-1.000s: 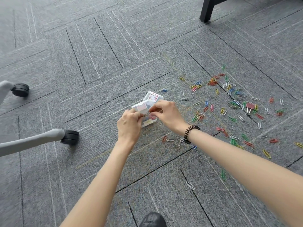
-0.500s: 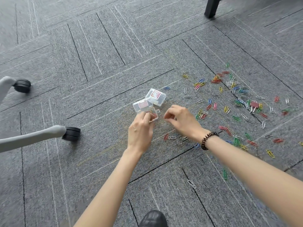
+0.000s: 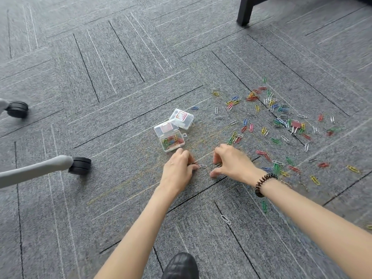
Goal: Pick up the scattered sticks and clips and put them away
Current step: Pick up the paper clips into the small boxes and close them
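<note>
Dozens of coloured paper clips (image 3: 267, 117) lie scattered over the grey carpet (image 3: 120, 87) to my right, seen from the head camera, with one red binder clip (image 3: 295, 125) among them. Just ahead of my hands sit two small clear plastic boxes, touching each other. The nearer box (image 3: 171, 138) stands open with its lid tipped back, and a heap of coloured clips fills it. The farther box (image 3: 182, 118) is closed, a red label on its lid.

My left hand (image 3: 177, 170) is down on the carpet with its fingers curled, fingertips right beside a silver clip (image 3: 202, 166); whether it grips anything, I cannot tell. My right hand (image 3: 231, 164), a dark coil band (image 3: 263, 184) on its wrist, is bent over more clips on the floor, fingers hooked and parted; I cannot tell if one is pinched.

A lone silver clip (image 3: 225, 219) lies nearer to me. My black shoe (image 3: 181, 266) shows at the bottom edge, chair castors (image 3: 80, 165) at the left.
</note>
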Tool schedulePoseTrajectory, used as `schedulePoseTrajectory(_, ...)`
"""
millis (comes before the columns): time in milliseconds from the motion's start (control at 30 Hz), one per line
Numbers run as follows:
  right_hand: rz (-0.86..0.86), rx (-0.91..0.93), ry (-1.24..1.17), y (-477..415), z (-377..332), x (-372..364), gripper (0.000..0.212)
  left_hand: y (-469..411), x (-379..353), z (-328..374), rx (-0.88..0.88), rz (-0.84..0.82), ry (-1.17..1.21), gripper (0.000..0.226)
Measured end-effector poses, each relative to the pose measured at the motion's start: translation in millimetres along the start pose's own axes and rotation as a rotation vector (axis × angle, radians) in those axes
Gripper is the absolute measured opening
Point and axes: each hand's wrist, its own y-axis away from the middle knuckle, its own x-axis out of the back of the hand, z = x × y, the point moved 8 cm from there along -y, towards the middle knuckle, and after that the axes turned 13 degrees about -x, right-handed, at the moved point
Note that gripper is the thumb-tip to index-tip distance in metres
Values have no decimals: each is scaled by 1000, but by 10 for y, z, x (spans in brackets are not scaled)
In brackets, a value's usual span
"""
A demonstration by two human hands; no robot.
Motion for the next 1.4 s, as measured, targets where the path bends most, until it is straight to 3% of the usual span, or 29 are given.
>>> schedulePoseTrajectory(400, 107, -97, -188, 97, 72, 47, 8, -78, -19, 127, -94, -38, 76, 12)
schedulePoseTrajectory(567, 111, -131, -126, 132, 75, 1, 33, -68, -64, 173, -123, -88, 20, 20)
schedulePoseTrajectory(767, 87, -132, -139, 109, 49, 6, 21, -137, -72, 178, -104, -143, -6, 19)
schedulePoseTrajectory(1033, 127, -87, 13, 148, -75, 11, 15, -190, -170, 231, -161, -240, -57, 12)
schedulePoseTrajectory(1167, 127, -57, -27, 158, -76, 29, 13, -115, -105, 202, -162, -107, 0, 12)
schedulePoseTrajectory(1400, 37, -17, -153, 98, -36, -8, 12, -108, 449, -257, 92, 348, 74, 8)
